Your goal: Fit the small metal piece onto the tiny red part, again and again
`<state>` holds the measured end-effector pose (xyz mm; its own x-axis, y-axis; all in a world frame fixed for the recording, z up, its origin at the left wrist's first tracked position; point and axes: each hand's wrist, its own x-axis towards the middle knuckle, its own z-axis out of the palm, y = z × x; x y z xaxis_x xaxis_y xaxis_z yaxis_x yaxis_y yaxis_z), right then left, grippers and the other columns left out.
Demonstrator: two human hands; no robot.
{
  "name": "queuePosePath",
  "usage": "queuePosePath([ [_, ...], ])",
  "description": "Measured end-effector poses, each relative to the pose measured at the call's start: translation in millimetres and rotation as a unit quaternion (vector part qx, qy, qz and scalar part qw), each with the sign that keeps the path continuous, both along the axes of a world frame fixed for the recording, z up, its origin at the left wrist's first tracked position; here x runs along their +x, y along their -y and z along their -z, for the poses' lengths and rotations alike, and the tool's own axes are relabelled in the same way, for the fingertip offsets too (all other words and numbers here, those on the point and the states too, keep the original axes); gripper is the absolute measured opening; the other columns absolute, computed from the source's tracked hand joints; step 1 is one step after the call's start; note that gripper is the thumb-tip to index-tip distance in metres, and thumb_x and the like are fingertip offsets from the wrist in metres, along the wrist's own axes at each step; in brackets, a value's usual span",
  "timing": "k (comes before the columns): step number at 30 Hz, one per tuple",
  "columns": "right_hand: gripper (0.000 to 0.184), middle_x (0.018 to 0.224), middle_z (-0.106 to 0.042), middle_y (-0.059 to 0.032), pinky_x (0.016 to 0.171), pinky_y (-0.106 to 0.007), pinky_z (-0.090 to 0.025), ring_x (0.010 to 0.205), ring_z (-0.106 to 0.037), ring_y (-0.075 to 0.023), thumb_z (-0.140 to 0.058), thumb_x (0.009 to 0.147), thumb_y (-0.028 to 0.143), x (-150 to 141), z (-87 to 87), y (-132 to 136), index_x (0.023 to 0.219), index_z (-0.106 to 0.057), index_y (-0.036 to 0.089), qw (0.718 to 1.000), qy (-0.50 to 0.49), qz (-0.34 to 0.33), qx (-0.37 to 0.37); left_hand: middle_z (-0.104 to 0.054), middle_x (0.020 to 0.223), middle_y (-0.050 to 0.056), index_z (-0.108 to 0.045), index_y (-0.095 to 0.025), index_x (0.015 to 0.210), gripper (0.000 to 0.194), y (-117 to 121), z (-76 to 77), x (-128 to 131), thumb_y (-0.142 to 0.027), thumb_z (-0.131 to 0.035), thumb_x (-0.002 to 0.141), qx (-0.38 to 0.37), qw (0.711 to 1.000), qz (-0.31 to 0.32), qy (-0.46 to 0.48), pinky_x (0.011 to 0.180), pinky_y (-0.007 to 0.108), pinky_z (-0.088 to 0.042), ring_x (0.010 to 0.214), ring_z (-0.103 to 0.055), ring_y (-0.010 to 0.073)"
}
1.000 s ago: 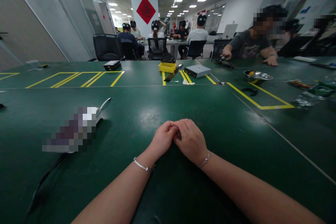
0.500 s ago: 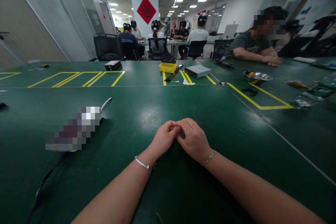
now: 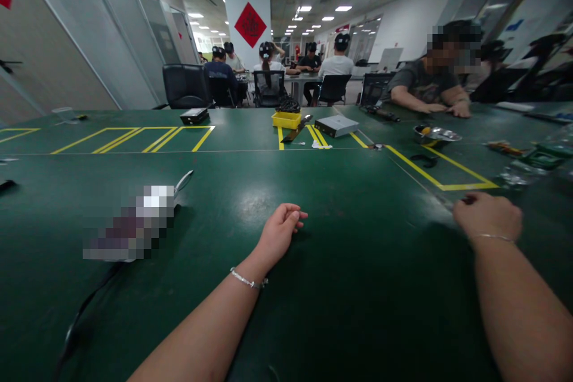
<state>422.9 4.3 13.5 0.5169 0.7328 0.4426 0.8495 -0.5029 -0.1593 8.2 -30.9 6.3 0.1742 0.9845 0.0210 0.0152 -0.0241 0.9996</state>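
Observation:
My left hand (image 3: 281, 230) rests on the green table (image 3: 358, 310) near the middle. Its fingers are loosely bent and slightly apart, with nothing visible between them. A bracelet circles that wrist. Far over on the right, my right hand (image 3: 489, 216) is closed, its fingers curled under and mostly hidden. A dark spot shows at the curl, and I cannot make out whether it is a held thing or shadow. This hand is just below a yellow tape outline (image 3: 470, 185). Left of my hands lies a pixelated device (image 3: 134, 221) with a black cable (image 3: 89, 295).
Farther back are a yellow bin (image 3: 286, 120) with black cables, a grey box (image 3: 336, 126), a black box (image 3: 194, 116) and a metal bowl (image 3: 436, 133). Plastic bottles (image 3: 537, 161) lie at the right. A person (image 3: 430, 80) sits across the table at right.
My hands were together at the table's middle. The right hand has parted from the left and swung far to the right. My left hand has stayed nearly in place.

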Motion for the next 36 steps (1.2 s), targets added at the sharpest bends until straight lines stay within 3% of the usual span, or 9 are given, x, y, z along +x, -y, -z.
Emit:
queuePosePath([
  [8, 0.020, 0.042, -0.032, -0.0029, 0.047, -0.040, -0.031, 0.061, -0.050, -0.0251, -0.060, 0.044, 0.031, 64, 52.6, -5, 0.032, -0.046, 0.024, 0.987, -0.079, 0.017, 0.139, -0.061, 0.089, 0.005, -0.048, -0.016, 0.089, 0.018, 1, -1.9, 0, -0.027, -0.040, 0.079, -0.007, 1.000, 0.005, 0.000, 0.063, 0.023, -0.041, 0.069, -0.053, 0.0094],
  [11, 0.013, 0.064, -0.050, -0.0141, 0.050, -0.044, -0.036, 0.078, -0.051, -0.0354, -0.058, 0.048, 0.034, 48, 42.7, -3, 0.050, -0.057, 0.021, 0.988, -0.108, 0.104, 0.040, -0.061, 0.088, 0.005, -0.048, -0.015, 0.088, 0.017, 1, -3.0, 0, -0.027, -0.040, 0.079, -0.010, 1.000, 0.006, 0.001, 0.063, 0.024, -0.041, 0.068, -0.053, 0.0094],
  [14, 0.041, 0.100, -0.049, -0.0218, 0.062, -0.048, -0.039, 0.097, -0.044, -0.0386, -0.050, 0.059, 0.039, 10, 19.5, -3, 0.091, -0.059, 0.015, 0.989, -0.069, 0.120, -0.043, -0.061, 0.088, 0.006, -0.049, -0.015, 0.088, 0.017, 1, -3.1, 1, -0.026, -0.040, 0.079, -0.015, 1.000, 0.001, 0.003, 0.064, 0.025, -0.042, 0.069, -0.054, 0.0102],
  [19, 0.044, 0.113, -0.047, -0.0165, 0.093, -0.038, -0.028, 0.110, -0.038, -0.0231, -0.036, 0.074, 0.032, -107, -9.5, -9, 0.108, -0.051, 0.007, 0.977, 0.036, -0.210, -0.008, -0.060, 0.097, 0.008, -0.050, -0.015, 0.091, 0.019, -1, 1.3, 1, -0.027, -0.042, 0.079, -0.009, 0.999, 0.002, 0.037, 0.079, 0.030, -0.041, 0.085, -0.055, 0.0136],
  [24, 0.048, 0.129, -0.035, -0.0055, 0.099, -0.039, -0.022, 0.120, -0.025, -0.0220, -0.036, 0.078, 0.039, -228, 4.0, 14, 0.121, -0.041, 0.019, 0.844, -0.042, -0.527, -0.089, -0.057, 0.105, 0.007, -0.053, -0.017, 0.096, 0.023, -3, 7.3, -1, -0.028, -0.043, 0.079, 0.026, 0.999, 0.008, 0.036, 0.090, 0.032, -0.035, 0.098, -0.051, 0.0151],
  [27, 0.044, 0.130, -0.034, 0.0012, 0.098, -0.041, -0.022, 0.121, -0.025, -0.0228, -0.042, 0.076, 0.040, -249, 8.0, 22, 0.119, -0.040, 0.032, 0.771, -0.087, -0.612, -0.154, -0.057, 0.104, 0.006, -0.054, -0.018, 0.097, 0.024, -3, 9.6, -2, -0.029, -0.044, 0.078, 0.049, 0.999, 0.005, 0.008, 0.091, 0.032, -0.033, 0.099, -0.050, 0.0156],
  [30, 0.042, 0.123, -0.042, -0.0072, 0.095, -0.038, -0.024, 0.115, -0.033, -0.0225, -0.039, 0.077, 0.038, -214, -5.5, 12, 0.116, -0.046, 0.023, 0.829, -0.074, -0.537, -0.138, -0.057, 0.104, 0.006, -0.054, -0.018, 0.097, 0.024, -3, 9.2, -2, -0.029, -0.043, 0.079, 0.038, 0.999, 0.010, 0.012, 0.089, 0.033, -0.036, 0.098, -0.051, 0.0156],
  [33, 0.043, 0.106, -0.049, -0.0210, 0.085, -0.038, -0.030, 0.105, -0.040, -0.0258, -0.039, 0.076, 0.036, -140, -23.8, 0, 0.108, -0.051, 0.010, 0.961, -0.020, -0.266, -0.071, -0.057, 0.105, 0.007, -0.053, -0.018, 0.096, 0.022, -3, 5.7, -1, -0.026, -0.044, 0.078, 0.018, 1.000, 0.010, 0.023, 0.088, 0.032, -0.037, 0.096, -0.052, 0.0152],
  [36, 0.056, 0.106, -0.041, -0.0301, 0.073, -0.043, -0.032, 0.104, -0.038, -0.0317, -0.034, 0.075, 0.045, -63, -27.4, 4, 0.112, -0.046, 0.005, 0.999, -0.015, 0.027, -0.032, -0.057, 0.104, 0.007, -0.053, -0.017, 0.095, 0.021, -1, 1.4, 0, -0.024, -0.044, 0.077, 0.003, 1.000, 0.007, 0.025, 0.086, 0.033, -0.038, 0.093, -0.054, 0.0152],
])
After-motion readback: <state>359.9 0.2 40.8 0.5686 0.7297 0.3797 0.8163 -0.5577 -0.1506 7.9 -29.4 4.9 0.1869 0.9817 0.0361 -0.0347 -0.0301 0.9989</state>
